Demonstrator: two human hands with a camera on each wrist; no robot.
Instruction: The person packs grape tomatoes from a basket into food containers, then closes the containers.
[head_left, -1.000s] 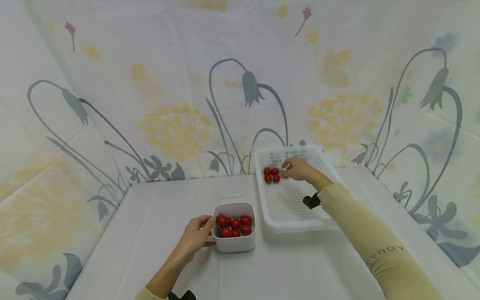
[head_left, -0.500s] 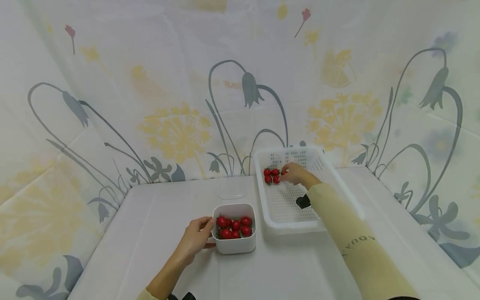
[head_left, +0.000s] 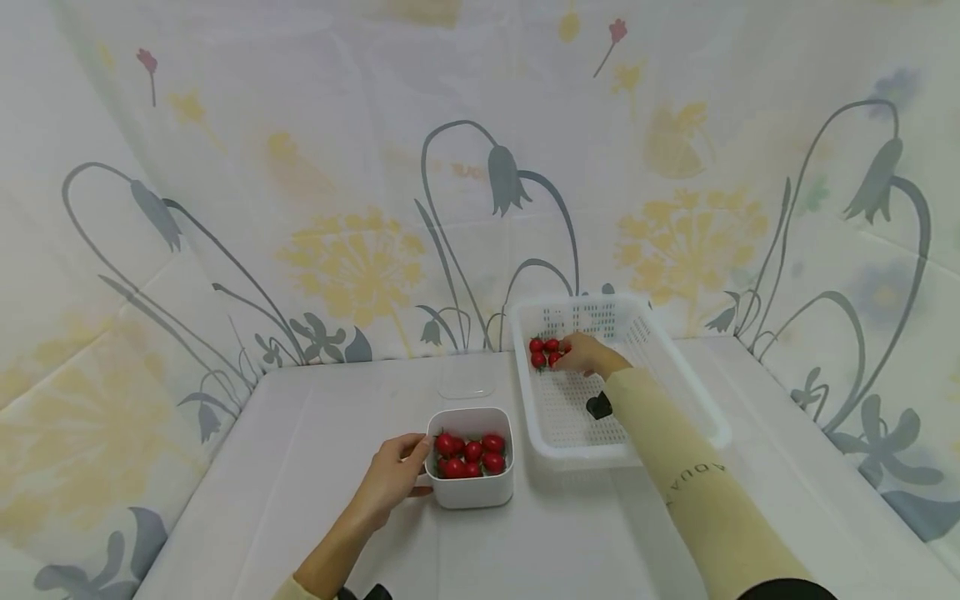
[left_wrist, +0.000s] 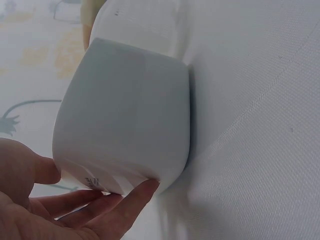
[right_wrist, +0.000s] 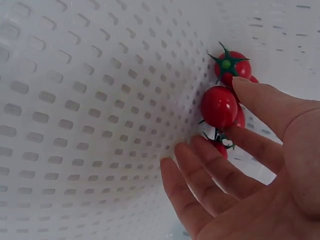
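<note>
A white square-sided box (head_left: 472,493) holding several cherry tomatoes (head_left: 472,451) stands on the table. At its left side is my left hand (head_left: 390,475). In the left wrist view, the thumb touches the rim and the extended fingers (left_wrist: 127,205) lie along the outer wall. My right hand (head_left: 592,354) reaches into a white perforated basket (head_left: 630,454). There, thumb and forefinger stand apart around a cherry tomato (right_wrist: 218,107) and no firm pinch shows; the remaining fingers are spread. More red tomatoes (right_wrist: 233,65) with green stalks lie beside it, partly hidden by the hand.
A clear flat lid (head_left: 466,384) lies on the white table (head_left: 315,400) behind the box. The basket stands to the box's right, its raised rim around the tomatoes. A flower-printed cloth (head_left: 360,167) hangs upright behind and at both sides.
My right hand has shifted slightly left and nearer within the basket, toward the tomatoes, covering more of them. The left hand and the box stay in place.
</note>
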